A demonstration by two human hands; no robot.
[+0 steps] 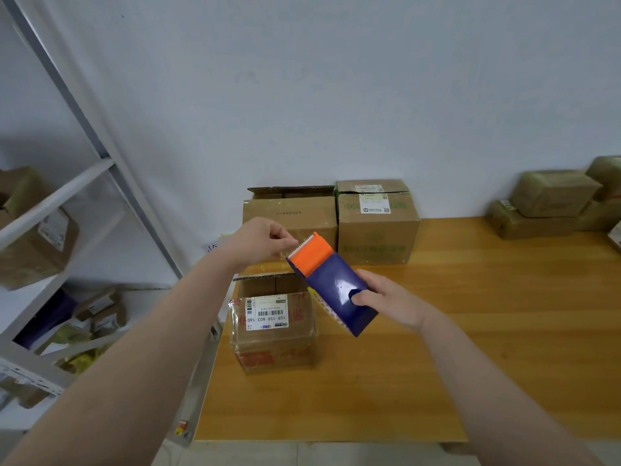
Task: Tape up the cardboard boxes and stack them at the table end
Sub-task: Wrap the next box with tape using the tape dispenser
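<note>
A pale grey-blue painted wall (302, 79) stands behind an orange-brown wooden table (470, 331), with a white metal shelving rack (67, 187) at left and light tiled floor (302, 455) below.

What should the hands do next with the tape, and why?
Probably pull tape out and down onto the small box: the left hand pinches at the orange cutter of the tape dispenser held by the right hand, and the box looks open on top.
</note>
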